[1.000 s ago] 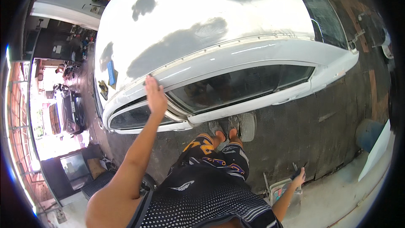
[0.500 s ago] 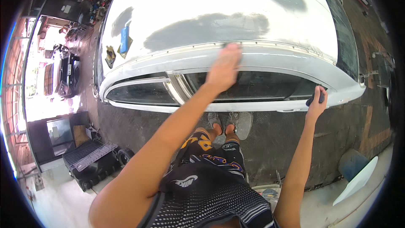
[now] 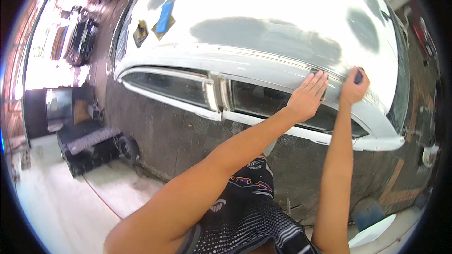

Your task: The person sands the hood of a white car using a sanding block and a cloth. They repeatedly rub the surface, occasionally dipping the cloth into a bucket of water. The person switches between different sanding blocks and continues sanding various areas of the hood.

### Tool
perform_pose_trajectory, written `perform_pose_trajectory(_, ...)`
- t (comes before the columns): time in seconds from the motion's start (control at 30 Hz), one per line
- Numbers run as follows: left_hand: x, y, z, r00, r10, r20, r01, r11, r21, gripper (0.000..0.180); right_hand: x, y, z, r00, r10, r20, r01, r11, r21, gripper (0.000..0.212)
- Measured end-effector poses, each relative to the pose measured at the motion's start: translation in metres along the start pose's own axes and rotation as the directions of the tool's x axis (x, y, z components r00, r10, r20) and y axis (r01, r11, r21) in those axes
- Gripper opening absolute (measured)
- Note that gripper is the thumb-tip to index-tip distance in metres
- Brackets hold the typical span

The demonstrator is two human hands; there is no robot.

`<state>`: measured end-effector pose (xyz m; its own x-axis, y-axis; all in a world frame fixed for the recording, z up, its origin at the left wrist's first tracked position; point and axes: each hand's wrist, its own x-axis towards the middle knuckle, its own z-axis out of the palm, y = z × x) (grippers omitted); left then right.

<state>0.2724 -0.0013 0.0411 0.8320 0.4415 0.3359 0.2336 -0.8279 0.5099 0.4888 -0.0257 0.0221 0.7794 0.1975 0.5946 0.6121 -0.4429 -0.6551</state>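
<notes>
Reaching w/ both arms to the near edge of a white car roof [image 3: 292,0], close to its right-hand near corner. Laying L hand [image 3: 308,96] palm down, opened out flat, fingers straight and nearly tog., pointing up and rt. toward the roof's far edge; covering most of a dark pad [image 3: 315,71], so impossible to tell its long axis. Gripping a dark block [image 3: 359,77] in R hand [image 3: 354,87], w/ fingers curled round it, just rt. of L hand at the same edge; showing only part of the block, w/ its visible length apparently aimed toward the far edge; hard to tell if touching the roof. Visible nr. the roof's left end: a blue block [image 3: 164,16], long axis crosswise to the near edge and leaning slightly rt., on a tan sheet [image 3: 160,35], w/ a dark-and-yellow piece [image 3: 140,34] just beside. Also seen: a long grey patch [image 3: 230,30] running approx. parallel to the near edge, plus dark side windows [image 3: 165,86] below it.
</notes>
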Motion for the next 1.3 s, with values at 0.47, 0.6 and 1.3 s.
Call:
perform_pose_trajectory(0.47, -0.080, -0.115, -0.103, 0.740, -0.595, -0.314, 0.670, 0.696, 0.260, 0.063, 0.007, -0.001, -0.006, 0.993, 0.060, 0.100, -0.046, 0.990, -0.136, 0.032)
perform_pose_trajectory(0.6, -0.145, -0.187, -0.147, 0.778, -0.529, -0.338, 0.622, 0.574, 0.533, 0.061, 0.004, -0.001, -0.001, 0.996, 0.026, 0.084, -0.019, 0.996, -0.090, 0.030)
perform_pose_trajectory(1.3, -0.145, -0.175, -0.145, 0.855, -0.498, -0.145, 0.393, 0.441, 0.807, 0.059, 0.002, -0.006, -0.003, 0.998, 0.038, 0.040, -0.036, 0.999, -0.035, 0.029)
